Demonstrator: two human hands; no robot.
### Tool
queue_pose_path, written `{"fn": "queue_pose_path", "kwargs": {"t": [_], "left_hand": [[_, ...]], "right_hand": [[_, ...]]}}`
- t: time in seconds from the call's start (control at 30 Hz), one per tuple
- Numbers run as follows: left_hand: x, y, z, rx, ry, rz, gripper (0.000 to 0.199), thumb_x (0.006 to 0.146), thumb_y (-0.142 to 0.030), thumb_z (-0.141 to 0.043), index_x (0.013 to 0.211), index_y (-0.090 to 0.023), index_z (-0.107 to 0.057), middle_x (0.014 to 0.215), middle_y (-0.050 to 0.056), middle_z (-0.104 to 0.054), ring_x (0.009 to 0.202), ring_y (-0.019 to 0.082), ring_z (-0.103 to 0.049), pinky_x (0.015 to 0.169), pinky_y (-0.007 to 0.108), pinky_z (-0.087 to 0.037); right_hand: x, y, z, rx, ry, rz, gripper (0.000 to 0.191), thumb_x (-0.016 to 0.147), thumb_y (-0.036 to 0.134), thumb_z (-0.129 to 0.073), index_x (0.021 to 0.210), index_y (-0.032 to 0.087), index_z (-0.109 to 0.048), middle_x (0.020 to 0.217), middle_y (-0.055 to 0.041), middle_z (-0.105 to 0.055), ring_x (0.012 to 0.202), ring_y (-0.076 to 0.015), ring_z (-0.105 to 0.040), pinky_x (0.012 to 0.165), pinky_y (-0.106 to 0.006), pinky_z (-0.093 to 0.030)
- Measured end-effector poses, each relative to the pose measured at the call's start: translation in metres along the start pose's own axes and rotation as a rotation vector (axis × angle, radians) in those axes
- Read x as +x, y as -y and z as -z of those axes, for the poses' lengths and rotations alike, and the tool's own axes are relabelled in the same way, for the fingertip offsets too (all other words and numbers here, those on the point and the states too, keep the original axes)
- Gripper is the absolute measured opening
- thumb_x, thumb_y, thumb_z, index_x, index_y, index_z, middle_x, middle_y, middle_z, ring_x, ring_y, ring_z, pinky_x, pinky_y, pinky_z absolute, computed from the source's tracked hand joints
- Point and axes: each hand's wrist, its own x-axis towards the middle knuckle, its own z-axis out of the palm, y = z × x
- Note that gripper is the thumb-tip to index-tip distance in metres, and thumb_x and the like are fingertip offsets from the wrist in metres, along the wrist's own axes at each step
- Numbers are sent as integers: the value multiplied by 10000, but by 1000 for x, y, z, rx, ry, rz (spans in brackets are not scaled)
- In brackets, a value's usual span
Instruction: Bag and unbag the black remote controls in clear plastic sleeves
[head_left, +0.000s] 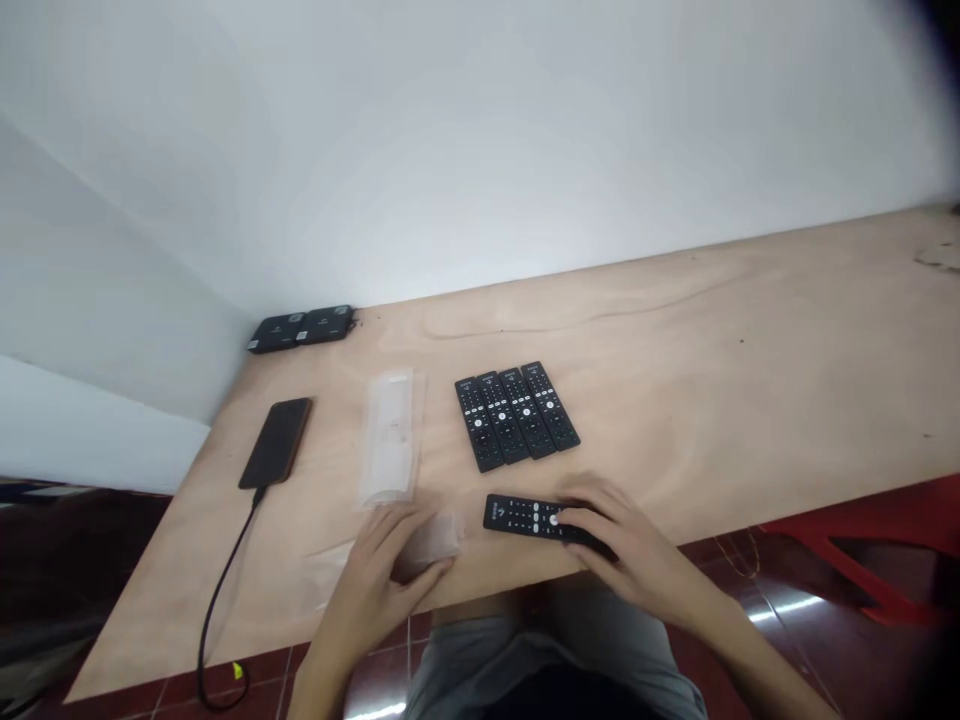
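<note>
My right hand [622, 540] has its fingers around the lower end of a black remote control [517, 513], which points left just above or on the table near its front edge. Close by, my left hand [386, 570] is closed on a clear plastic sleeve [431, 540], part of it hidden under the palm. Beyond both hands, several matching remotes [517, 415] lie side by side in a slanted row. A flat stack of clear plastic sleeves [390, 435] rests just past my left fingers.
At the left lies a dark smartphone [276, 443] with a black cable [225, 585] hanging over the table edge. Two black boxes [300, 329] sit at the back left against the white wall [480, 150]. A red plastic stool or chair [877, 545] stands at the right below the wooden table [675, 370].
</note>
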Motion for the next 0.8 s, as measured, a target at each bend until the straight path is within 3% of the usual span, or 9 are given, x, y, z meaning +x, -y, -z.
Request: {"fn": "queue_pose_path", "kwargs": {"t": [0.33,0.8], "left_hand": [[30,-25,-22,-78,106,-84,472,992,-319,-834,1429,-273,-660,1403,105,-730,1329,324,-691,1139,526,-592],[40,-38,-33,-129,96,-115,485,968,-319,-860,1416,-279,-679,1347,112,-748,1265,333,-706,1103,543,-606]], "right_hand": [[-7,-18,22,200,32,-33,315,1109,247,-664,1392,362,-742,1498,-86,-693,1428,-309,-620,1218,-549,-537],[-6,-25,34,335,81,-73,256,1101,305,-702,1346,347,-764,1499,-88,-684,1428,-311,-625,1234,-550,-520]]}}
